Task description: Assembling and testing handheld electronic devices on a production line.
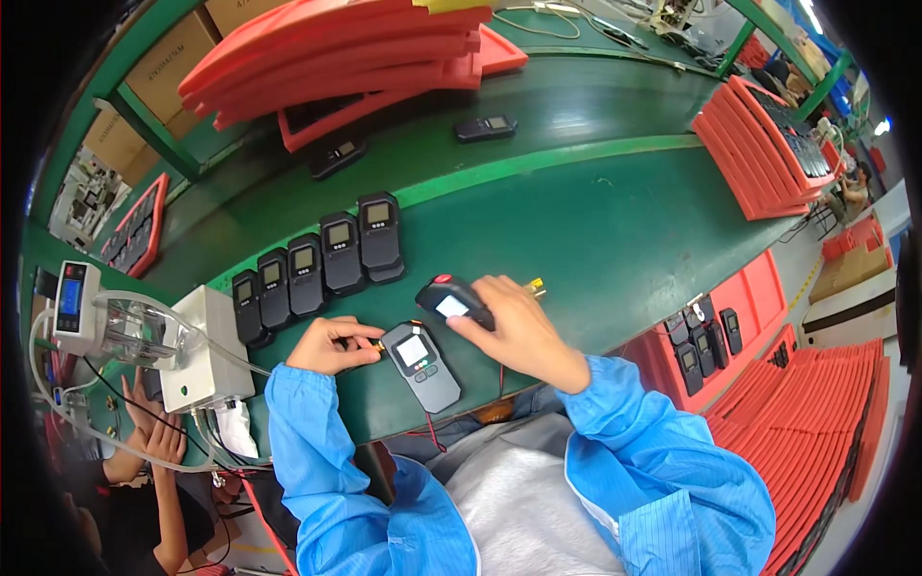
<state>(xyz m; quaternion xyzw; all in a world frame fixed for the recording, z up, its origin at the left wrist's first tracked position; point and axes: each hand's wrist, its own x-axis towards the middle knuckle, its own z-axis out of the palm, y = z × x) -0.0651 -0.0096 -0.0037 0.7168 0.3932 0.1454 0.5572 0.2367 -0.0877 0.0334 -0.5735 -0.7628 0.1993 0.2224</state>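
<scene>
One black device [449, 300] (lit) in right hand [523, 331]; left hand [331, 347] at grey device [424, 368].

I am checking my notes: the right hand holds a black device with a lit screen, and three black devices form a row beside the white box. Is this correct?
Not quite: the head view shows five black devices in the row beside the white box, not three. The right hand does hold a black device with a lit screen.

Brown cardboard boxes [178, 86] stand left of a thick pile of red foam trays [346, 67]; a slanted red tray stack [738, 158] sits well to its right.
</scene>
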